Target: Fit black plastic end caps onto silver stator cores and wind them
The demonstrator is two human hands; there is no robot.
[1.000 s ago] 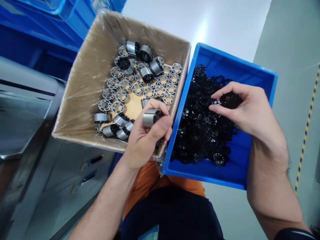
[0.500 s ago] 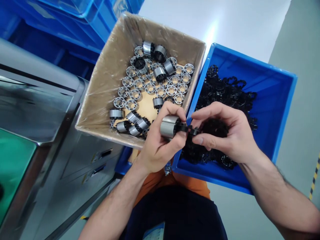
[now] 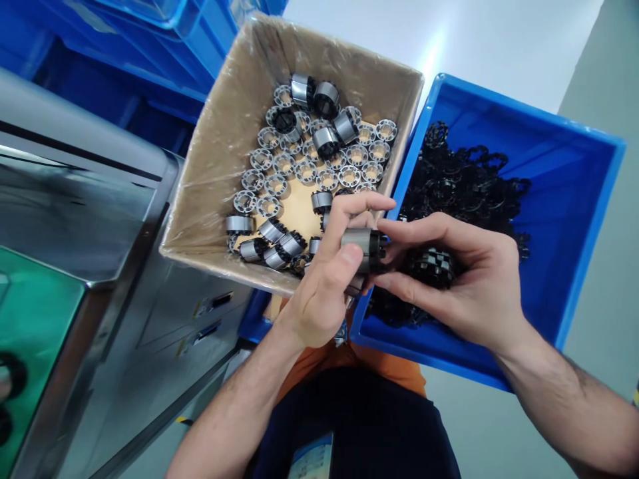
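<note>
My left hand (image 3: 322, 293) grips a cylindrical laminated metal core (image 3: 353, 245) between thumb and fingers, its index finger stretched out above. Part of a second metal piece (image 3: 355, 286) shows beneath that core. With thumb and index finger, my right hand (image 3: 479, 286) pinches the black toothed ring (image 3: 379, 251) at the core's right end; whether it is fully seated I cannot tell. More black plastic rings (image 3: 433, 266) appear within the curl of the right hand, partly hidden by the fingers. Both hands hover over the adjoining edges of the carton and the blue bin.
A plastic-lined carton (image 3: 214, 146) contains bare metal cores (image 3: 305, 173) and several with black ends (image 3: 327, 141). Beside it, a blue bin (image 3: 564, 199) holds a heap of black rings (image 3: 469, 179). A metal machine (image 3: 164, 293) with a green surface (image 3: 44, 319) stands left.
The black ring, earlier held out from the core between both hands, is now against the core's right end. My left index finger has straightened, and the view has shifted slightly.
</note>
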